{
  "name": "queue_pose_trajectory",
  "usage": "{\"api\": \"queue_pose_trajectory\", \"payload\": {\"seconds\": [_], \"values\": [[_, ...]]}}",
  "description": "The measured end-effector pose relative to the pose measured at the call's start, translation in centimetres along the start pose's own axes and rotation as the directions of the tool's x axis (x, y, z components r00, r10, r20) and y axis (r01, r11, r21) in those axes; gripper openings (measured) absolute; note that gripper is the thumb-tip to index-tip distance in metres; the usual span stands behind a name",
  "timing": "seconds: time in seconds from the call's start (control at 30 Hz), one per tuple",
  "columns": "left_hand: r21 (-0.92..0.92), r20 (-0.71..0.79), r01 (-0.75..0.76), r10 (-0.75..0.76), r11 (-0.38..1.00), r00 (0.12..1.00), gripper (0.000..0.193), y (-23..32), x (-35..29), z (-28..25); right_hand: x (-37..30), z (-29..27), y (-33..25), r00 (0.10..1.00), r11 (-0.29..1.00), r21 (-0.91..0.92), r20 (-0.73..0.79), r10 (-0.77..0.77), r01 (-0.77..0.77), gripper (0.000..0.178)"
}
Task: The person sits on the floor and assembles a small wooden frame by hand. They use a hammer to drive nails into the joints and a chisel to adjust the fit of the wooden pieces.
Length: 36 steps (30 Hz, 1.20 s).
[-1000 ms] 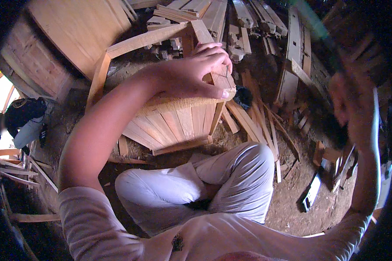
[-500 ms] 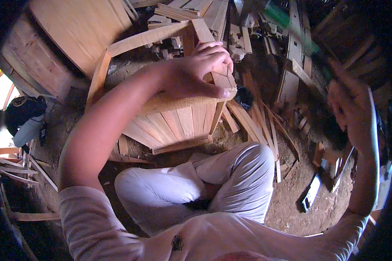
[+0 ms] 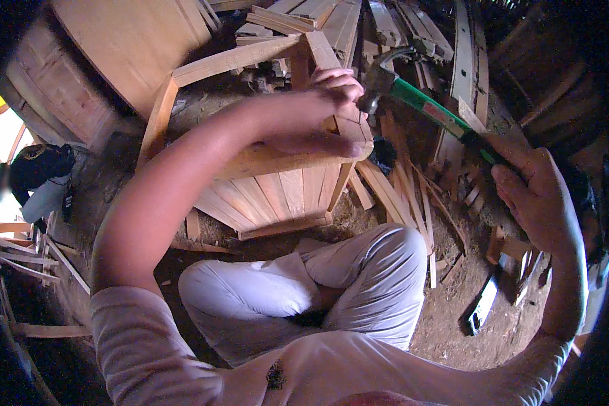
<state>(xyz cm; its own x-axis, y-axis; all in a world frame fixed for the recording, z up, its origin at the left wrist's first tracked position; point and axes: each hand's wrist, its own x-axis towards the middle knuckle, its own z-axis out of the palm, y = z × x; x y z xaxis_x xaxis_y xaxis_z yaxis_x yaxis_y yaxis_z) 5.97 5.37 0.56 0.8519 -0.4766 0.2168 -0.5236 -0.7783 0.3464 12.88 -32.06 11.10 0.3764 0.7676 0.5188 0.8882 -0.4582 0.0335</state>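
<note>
In front of my crossed legs stands a wooden frame [image 3: 233, 59] of pale bars, with a slatted panel [image 3: 267, 196] on its near side. My left hand [image 3: 318, 111] is closed over the frame's right-hand bar [image 3: 352, 125], fingers across the far side and thumb along the near corner. My right hand [image 3: 538, 193] grips the lower end of a claw hammer [image 3: 432, 111] with a green and black handle. The hammer's head is beside the bar, close to my left fingertips; whether it touches the wood I cannot tell.
Loose wooden strips [image 3: 402, 179] lie right of the frame, and planks [image 3: 338, 27] are piled behind it. A large wooden panel [image 3: 132, 51] leans at the back left. Another person [image 3: 40, 172] is at the far left. A pale flat bar [image 3: 484, 304] lies on the dirt floor to the right.
My right hand has brought the hammer down and left, from blurred at the upper right to beside the bar. My left hand keeps its hold, and the frame looks nearly unmoved.
</note>
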Motion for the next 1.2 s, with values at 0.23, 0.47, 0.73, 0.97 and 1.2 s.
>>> {"api": "queue_pose_trajectory", "payload": {"seconds": [0.23, 0.47, 0.73, 0.97, 1.2], "values": [[-0.025, -0.011, -0.013, 0.012, 1.000, 1.000, 0.073, -0.7, 0.0, 0.6, -0.3, 1.0, -1.2, 0.929, 0.880, 0.306, 0.045, 0.366, -0.362, 0.039], [0.011, -0.059, -0.043, 0.044, 0.999, 0.997, 0.071, -1.0, 0.1, 1.0, -0.3, 0.7, -1.6, 0.880, 0.793, 0.381, 0.193, 0.434, -0.475, 0.049], [-0.084, -0.125, -0.037, 0.027, 0.996, 0.992, 0.065, -0.4, -0.7, 1.0, 3.6, -2.2, 0.3, 0.835, 0.772, 0.357, 0.391, 0.388, -0.526, 0.050], [-0.025, -0.240, -0.105, 0.096, 0.994, 0.966, 0.086, -1.4, -1.2, 1.3, 5.5, -1.3, -0.7, 0.869, 0.823, 0.353, 0.393, 0.300, -0.444, 0.049], [0.053, -0.095, 0.031, -0.026, 0.998, 0.995, 0.100, -1.6, -0.5, 1.4, 6.6, -2.5, 1.6, 0.888, 0.882, 0.310, 0.408, 0.213, -0.355, 0.050]]}}
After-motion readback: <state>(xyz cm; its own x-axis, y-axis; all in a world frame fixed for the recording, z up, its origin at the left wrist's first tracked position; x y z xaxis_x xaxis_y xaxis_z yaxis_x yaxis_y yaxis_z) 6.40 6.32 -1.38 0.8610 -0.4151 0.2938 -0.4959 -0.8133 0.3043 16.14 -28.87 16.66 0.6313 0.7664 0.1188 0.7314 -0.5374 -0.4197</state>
